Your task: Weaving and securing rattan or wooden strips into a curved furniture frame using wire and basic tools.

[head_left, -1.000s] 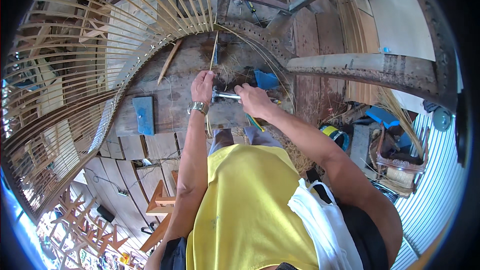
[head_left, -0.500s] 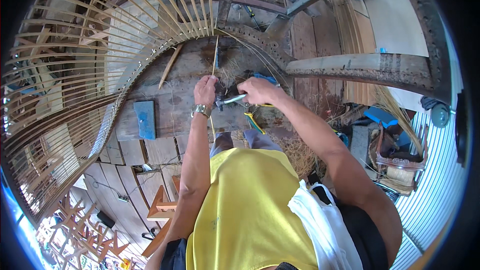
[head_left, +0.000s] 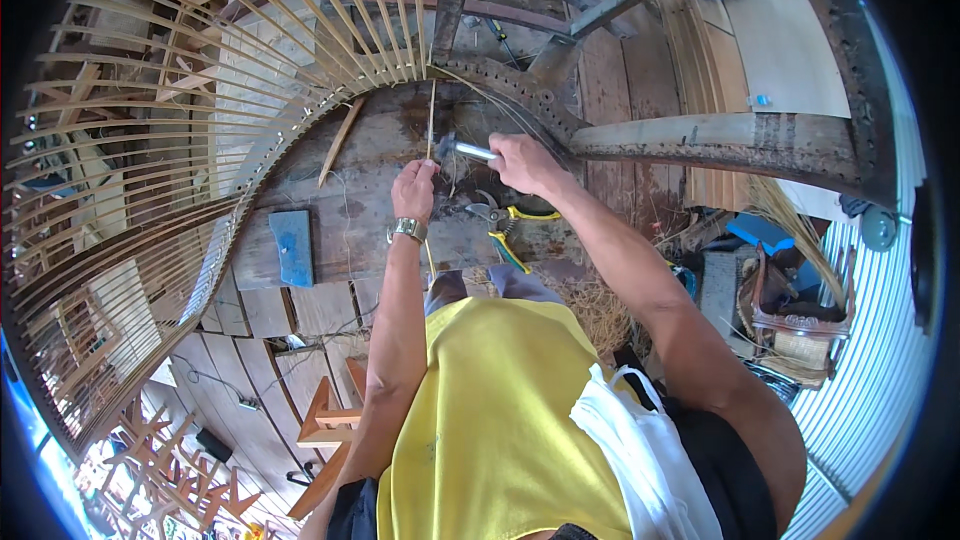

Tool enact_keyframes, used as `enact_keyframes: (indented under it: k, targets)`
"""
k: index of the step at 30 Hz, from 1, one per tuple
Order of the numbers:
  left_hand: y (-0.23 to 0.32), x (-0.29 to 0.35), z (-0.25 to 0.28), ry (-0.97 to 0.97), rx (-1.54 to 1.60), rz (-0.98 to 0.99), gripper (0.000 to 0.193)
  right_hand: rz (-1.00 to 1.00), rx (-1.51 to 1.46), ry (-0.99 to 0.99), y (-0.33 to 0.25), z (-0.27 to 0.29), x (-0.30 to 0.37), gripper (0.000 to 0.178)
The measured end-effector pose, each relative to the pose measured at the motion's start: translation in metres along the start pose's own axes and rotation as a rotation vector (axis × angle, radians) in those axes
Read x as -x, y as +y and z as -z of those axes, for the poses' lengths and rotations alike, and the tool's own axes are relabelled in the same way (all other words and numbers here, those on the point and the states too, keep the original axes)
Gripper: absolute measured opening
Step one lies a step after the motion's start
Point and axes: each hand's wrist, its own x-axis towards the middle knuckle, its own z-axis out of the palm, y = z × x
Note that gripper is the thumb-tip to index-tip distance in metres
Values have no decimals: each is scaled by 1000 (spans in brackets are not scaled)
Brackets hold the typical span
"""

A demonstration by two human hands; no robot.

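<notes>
A pale, thin cane strip (head_left: 432, 112) runs down from the rim of a curved wooden frame (head_left: 515, 88) drilled with holes. My left hand (head_left: 413, 188) pinches this strip over a worn wooden plank (head_left: 350, 202). In my right hand (head_left: 524, 162) is a hammer (head_left: 474, 151), gripped by its light metal handle. Its dark head is close to the strip, just above my left fingertips; whether they touch I cannot tell. Pruning shears (head_left: 505, 228) with yellow and green handles lie spread on the plank below my right hand.
Many cane rods (head_left: 160, 135) fan out from the frame on the left. A blue block (head_left: 291, 247) and a wooden stick (head_left: 341, 143) lie on the plank. To the right stand a wooden frame rail (head_left: 715, 132) and a small carved chair (head_left: 805, 325). Cane shavings (head_left: 600, 315) litter the floor.
My right hand has lifted the hammer up and away from me, uncovering the shears. My left hand has shifted slightly toward me along the strip.
</notes>
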Motion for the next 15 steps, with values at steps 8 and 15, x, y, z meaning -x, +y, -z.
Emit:
enact_keyframes:
  k: [8,15]
  targets:
    - [4,2,13,-8,14,2,34,261,-21,-287,-25,-19,17,20]
    - [18,-1,20,-41,-7,8,35,68,45,-59,-34,-25,5,23]
